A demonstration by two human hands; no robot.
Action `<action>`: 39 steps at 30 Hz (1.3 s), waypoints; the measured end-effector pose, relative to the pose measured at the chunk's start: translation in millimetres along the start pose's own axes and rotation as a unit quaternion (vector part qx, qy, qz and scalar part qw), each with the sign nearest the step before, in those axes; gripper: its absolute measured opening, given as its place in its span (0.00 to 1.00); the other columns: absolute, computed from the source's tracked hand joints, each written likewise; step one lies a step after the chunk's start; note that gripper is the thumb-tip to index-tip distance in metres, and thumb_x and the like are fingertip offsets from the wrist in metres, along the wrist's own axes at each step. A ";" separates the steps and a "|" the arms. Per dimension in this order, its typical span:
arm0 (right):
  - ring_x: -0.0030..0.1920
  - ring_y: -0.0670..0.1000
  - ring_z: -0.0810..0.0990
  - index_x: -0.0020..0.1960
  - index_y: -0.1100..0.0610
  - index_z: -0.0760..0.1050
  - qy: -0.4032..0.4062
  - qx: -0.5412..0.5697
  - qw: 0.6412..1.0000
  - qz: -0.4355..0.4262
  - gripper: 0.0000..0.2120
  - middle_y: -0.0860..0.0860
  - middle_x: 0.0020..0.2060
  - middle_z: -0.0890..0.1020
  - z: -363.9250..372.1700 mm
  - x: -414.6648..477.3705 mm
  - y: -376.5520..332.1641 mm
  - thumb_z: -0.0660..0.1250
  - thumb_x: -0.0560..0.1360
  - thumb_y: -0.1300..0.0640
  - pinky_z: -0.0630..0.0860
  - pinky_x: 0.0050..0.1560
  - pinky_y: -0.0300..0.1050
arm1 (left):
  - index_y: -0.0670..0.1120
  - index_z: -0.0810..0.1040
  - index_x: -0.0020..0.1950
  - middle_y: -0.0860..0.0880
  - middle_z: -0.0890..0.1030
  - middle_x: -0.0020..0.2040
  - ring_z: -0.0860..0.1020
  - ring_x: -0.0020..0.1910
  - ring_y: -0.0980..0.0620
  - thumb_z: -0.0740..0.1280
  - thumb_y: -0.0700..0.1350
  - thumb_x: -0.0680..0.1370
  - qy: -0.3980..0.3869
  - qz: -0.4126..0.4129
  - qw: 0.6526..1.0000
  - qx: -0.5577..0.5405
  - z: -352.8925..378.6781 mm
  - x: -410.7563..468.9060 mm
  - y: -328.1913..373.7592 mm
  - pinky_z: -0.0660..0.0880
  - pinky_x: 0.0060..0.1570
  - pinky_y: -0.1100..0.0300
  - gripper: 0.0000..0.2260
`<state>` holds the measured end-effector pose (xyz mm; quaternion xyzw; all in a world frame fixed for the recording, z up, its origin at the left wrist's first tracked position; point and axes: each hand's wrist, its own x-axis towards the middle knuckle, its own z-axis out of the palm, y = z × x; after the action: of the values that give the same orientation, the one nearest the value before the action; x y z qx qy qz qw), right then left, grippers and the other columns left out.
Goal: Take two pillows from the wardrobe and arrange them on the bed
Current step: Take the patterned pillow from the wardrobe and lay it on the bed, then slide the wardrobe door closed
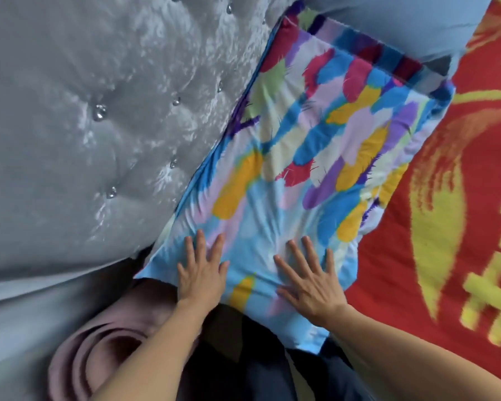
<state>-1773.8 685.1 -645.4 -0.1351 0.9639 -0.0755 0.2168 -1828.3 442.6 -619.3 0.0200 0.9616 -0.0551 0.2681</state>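
Observation:
A pillow in a bright feather-print case [310, 157] lies on the bed along the grey tufted headboard [99, 117]. Its far end rests on another pillow of the same print [368, 56], of which only a strip shows. My left hand [201, 270] lies flat, fingers spread, on the near left corner of the pillow. Flat on its near end as well, my right hand [310, 276] has its fingers apart. Neither hand grips the cloth.
A red blanket with yellow patterns [451, 198] covers the bed to the right of the pillow. A rolled pink mat [99, 351] stands at the lower left beside the bed. Pale blue fabric [402, 21] lies at the top right.

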 end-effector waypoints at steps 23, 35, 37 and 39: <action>0.53 0.59 0.80 0.53 0.55 0.74 -0.033 -0.176 0.933 -0.313 0.11 0.55 0.53 0.81 -78.2 -216.9 -131.9 0.56 0.77 0.52 0.75 0.48 0.51 | 0.46 0.74 0.50 0.44 0.81 0.51 0.79 0.50 0.41 0.58 0.47 0.77 0.061 -0.227 0.942 -0.239 40.2 -452.2 19.6 0.74 0.46 0.51 0.08; 0.49 0.61 0.82 0.52 0.53 0.77 -0.018 -0.254 0.769 -0.587 0.11 0.54 0.50 0.83 -22.4 -477.8 -311.2 0.58 0.77 0.51 0.76 0.44 0.51 | 0.47 0.75 0.56 0.45 0.81 0.55 0.79 0.55 0.44 0.61 0.49 0.76 0.064 -0.440 0.838 -0.317 174.5 -848.3 53.5 0.76 0.52 0.53 0.11; 0.51 0.59 0.82 0.54 0.53 0.77 -0.013 -0.253 0.748 -0.613 0.13 0.54 0.52 0.83 -15.0 -517.5 -361.2 0.58 0.77 0.50 0.77 0.48 0.49 | 0.47 0.75 0.54 0.44 0.81 0.54 0.79 0.55 0.43 0.60 0.49 0.76 0.074 -0.494 0.807 -0.314 187.4 -903.1 44.9 0.76 0.51 0.54 0.10; 0.55 0.57 0.81 0.56 0.51 0.76 -0.016 -0.252 0.727 -0.639 0.14 0.52 0.55 0.82 -5.1 -555.5 -409.6 0.58 0.76 0.49 0.76 0.49 0.46 | 0.46 0.74 0.53 0.43 0.81 0.54 0.79 0.55 0.42 0.60 0.48 0.76 0.078 -0.535 0.782 -0.310 200.2 -948.6 38.0 0.75 0.50 0.54 0.09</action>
<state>-1199.8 458.4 -336.4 -0.7699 0.6297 0.0519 0.0901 -911.5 448.5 -301.9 -0.5772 0.8010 0.1134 0.1112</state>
